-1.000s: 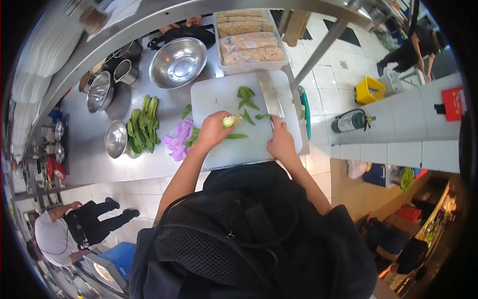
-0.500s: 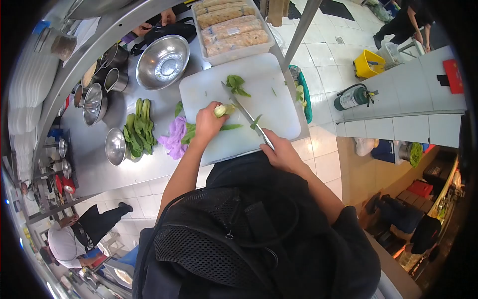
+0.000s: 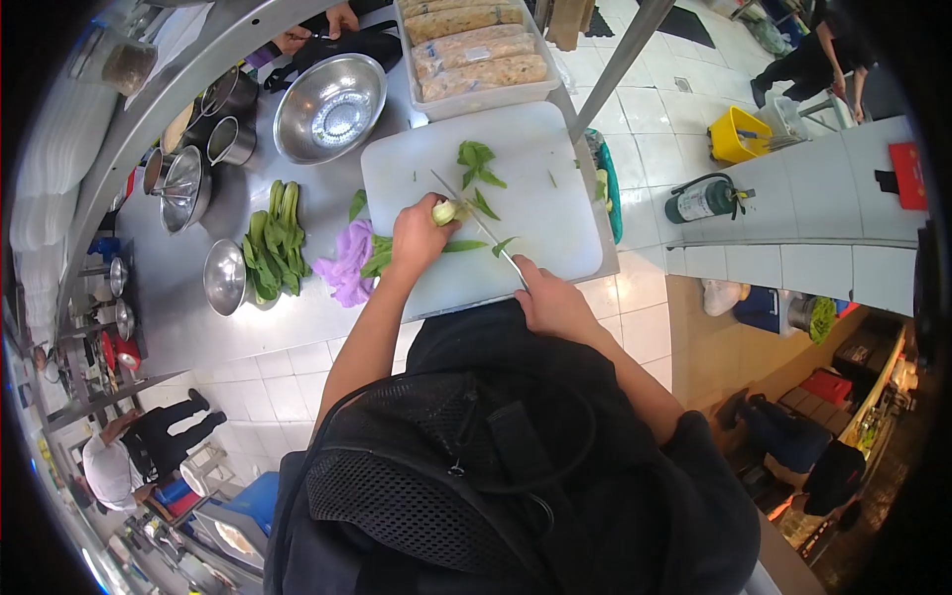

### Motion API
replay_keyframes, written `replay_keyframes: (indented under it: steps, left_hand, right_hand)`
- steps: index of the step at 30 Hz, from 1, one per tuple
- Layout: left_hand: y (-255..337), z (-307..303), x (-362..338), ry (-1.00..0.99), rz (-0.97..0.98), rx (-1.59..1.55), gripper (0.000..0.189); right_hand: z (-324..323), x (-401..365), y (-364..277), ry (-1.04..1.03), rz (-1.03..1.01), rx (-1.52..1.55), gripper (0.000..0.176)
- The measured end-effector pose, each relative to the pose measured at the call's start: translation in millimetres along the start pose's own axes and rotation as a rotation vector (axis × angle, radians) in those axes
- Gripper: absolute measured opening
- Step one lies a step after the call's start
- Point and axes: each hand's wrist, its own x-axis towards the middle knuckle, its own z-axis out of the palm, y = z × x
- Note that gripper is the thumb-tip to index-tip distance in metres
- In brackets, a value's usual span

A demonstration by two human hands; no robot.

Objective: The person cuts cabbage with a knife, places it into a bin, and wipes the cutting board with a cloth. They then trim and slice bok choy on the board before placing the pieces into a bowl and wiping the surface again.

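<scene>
My left hand (image 3: 420, 236) is closed around a bok choy (image 3: 445, 211), its pale cut base showing by the thumb and its leaves trailing under the wrist. In my right hand (image 3: 551, 299) is the handle of a kitchen knife (image 3: 485, 231). Its blade slants across the white cutting board (image 3: 555, 213), right against the bok choy's base. A small leaf strip (image 3: 502, 246) clings near the handle end of the blade. Cut leaves (image 3: 477, 157) lie beyond the blade, with one more leaf piece (image 3: 485, 204) beside it.
Left of the board are a crumpled purple cloth (image 3: 347, 263), a bunch of bok choy (image 3: 276, 238) and steel bowls (image 3: 330, 107). A tub of wrapped rolls (image 3: 481, 102) stands behind. Another person's hands (image 3: 342, 18) show at the top. A teal-rimmed bin (image 3: 612, 203) sits at right.
The knife has shifted left, its blade now up against the bok choy's base. Another leaf piece lies beside the blade. A person in the background at lower left has moved.
</scene>
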Motion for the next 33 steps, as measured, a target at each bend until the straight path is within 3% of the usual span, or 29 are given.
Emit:
replay_keyframes:
  steps: [5,7,9,10,12,13,14,16,21,23,24,26,29,33]
  left_hand:
    - [0,2,2,-0.015,-0.034,-0.009,0.037]
    - [-3,3,-1,0.028,-0.022,-0.026,0.038]
    - [-9,1,-10,0.034,-0.014,-0.09,0.04]
    - [-10,-2,-8,0.051,0.001,-0.16,0.041]
    - [-6,-17,-13,0.035,0.016,-0.221,0.042]
    - [-2,-27,-18,0.013,0.017,-0.287,0.043]
    - [2,-36,-20,0.016,0.018,-0.281,0.043]
    - [8,-53,-19,-0.043,-0.001,-0.442,0.042]
    - [22,-69,-8,-0.039,-0.153,-0.837,0.041]
    - [31,-69,-6,-0.041,-0.188,-0.937,0.041]
    - [41,-71,-8,-0.049,-0.213,-1.04,0.04]
    - [48,-67,-9,-0.067,-0.235,-1.138,0.04]
    - [53,-59,-9,0.059,-0.247,-1.018,0.038]
    - [72,-61,-19,0.119,-0.215,-0.881,0.038]
  right_hand:
    - [28,26,32,0.041,-0.073,0.05,0.048]
    - [6,44,34,0.061,-0.112,0.125,0.048]
    - [-28,44,29,-0.283,0.284,0.601,0.047]
    - [-30,43,32,-0.276,0.276,0.603,0.047]
    - [-27,37,39,-0.12,0.253,0.551,0.045]
    - [-9,37,51,0.205,-0.096,0.378,0.044]
    - [1,34,67,0.205,-0.1,0.381,0.044]
    - [-6,28,58,0.416,-0.151,0.082,0.048]
    - [-12,37,40,0.341,-0.152,0.009,0.044]
    - [-10,55,24,0.588,-0.369,-0.024,0.036]
    - [-12,65,12,0.592,-0.369,-0.025,0.036]
    - [-14,84,-18,0.363,-0.289,0.658,0.03]
    - [-6,105,-48,0.328,-0.287,0.921,0.024]
    - [-3,112,-63,0.447,-0.351,0.881,0.024]
